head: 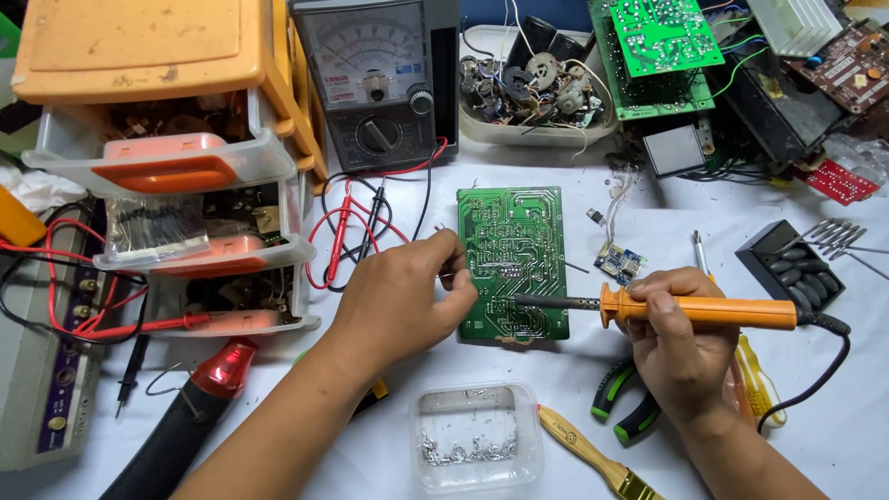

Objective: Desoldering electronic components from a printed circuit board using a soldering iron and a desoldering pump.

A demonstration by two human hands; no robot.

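Head view: the left hand (403, 296) has its fingers (451, 252) pinched together on something thin at the left edge of the green rectangular circuit board (512, 259); what they grip is too small to tell. That board lies flat on the white-covered desk (648, 231), solder side up, touching the left fingertips. The right hand (681, 338) has its fingers (659, 294) clamped around the orange plastic handle of a soldering iron (694, 310), whose dark metal tip reaches left onto the lower part of the board, just beside the left fingers. A black cord runs from the handle's right end.

Near the wrists, a small clear plastic tub (475, 435) with silvery solder scraps sits between the arms. Green-and-black handled pliers (620, 403) lie under the right hand, and a brush with a yellow wooden handle (593, 454) lies just beside the tub.

Further out, a grey analogue multimeter (375, 79) with a pale dial face and a small red label stands behind the board, its red and black leads (356, 231) trailing down. To the left is an orange-topped stack of clear plastic drawers (176, 157) with orange handles. A white tray of loose parts (532, 88) sits at the back.
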